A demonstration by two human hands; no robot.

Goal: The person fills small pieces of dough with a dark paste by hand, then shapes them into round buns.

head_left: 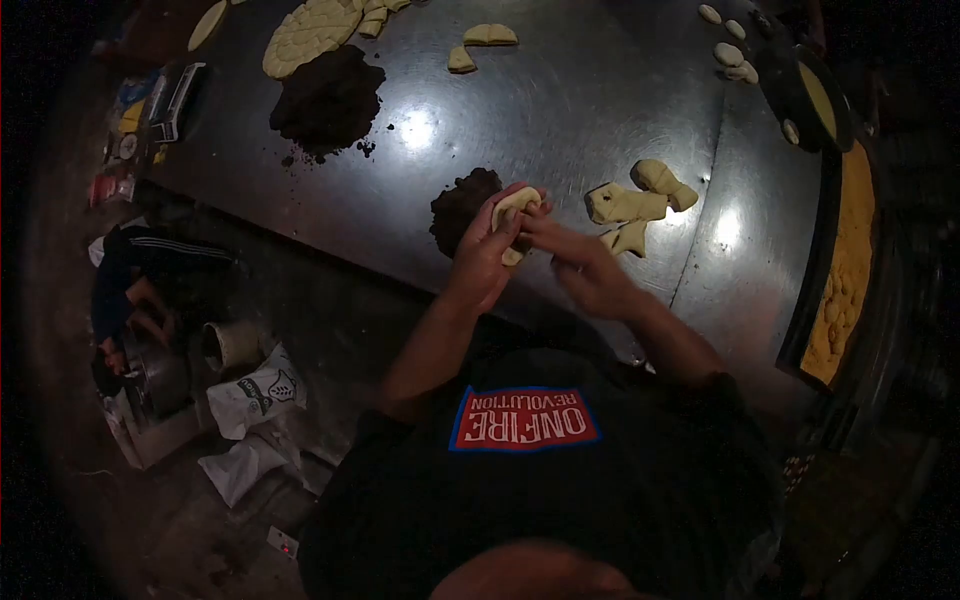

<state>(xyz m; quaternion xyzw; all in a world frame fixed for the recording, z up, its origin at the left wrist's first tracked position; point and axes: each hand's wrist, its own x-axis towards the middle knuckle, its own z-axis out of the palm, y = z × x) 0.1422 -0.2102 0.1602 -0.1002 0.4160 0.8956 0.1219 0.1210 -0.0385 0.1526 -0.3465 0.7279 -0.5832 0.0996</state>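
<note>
A flattened piece of pale dough (pixel 514 203) lies cupped in my left hand (pixel 482 262), whose thumb presses on it. Fingers of my right hand (pixel 588 266) are bent against the dough's right edge; whether anything is inside the dough is hidden. Just left of my hands sits a small mound of dark brown, crumbly filling (pixel 462 212). To the right are several pieces of dough: a cut lump (pixel 625 203), another lump (pixel 664 184) behind it, and a piece (pixel 628 238) nearest me.
A larger dark mound (pixel 330 100) and a scored round of dough (pixel 310 38) lie far left on the metal table (pixel 560 110). Two dough chunks (pixel 490 35) lie farther back. A yellow-filled tray (pixel 835 285) stands right. A person (pixel 140 285) is at lower left near sacks (pixel 262 392).
</note>
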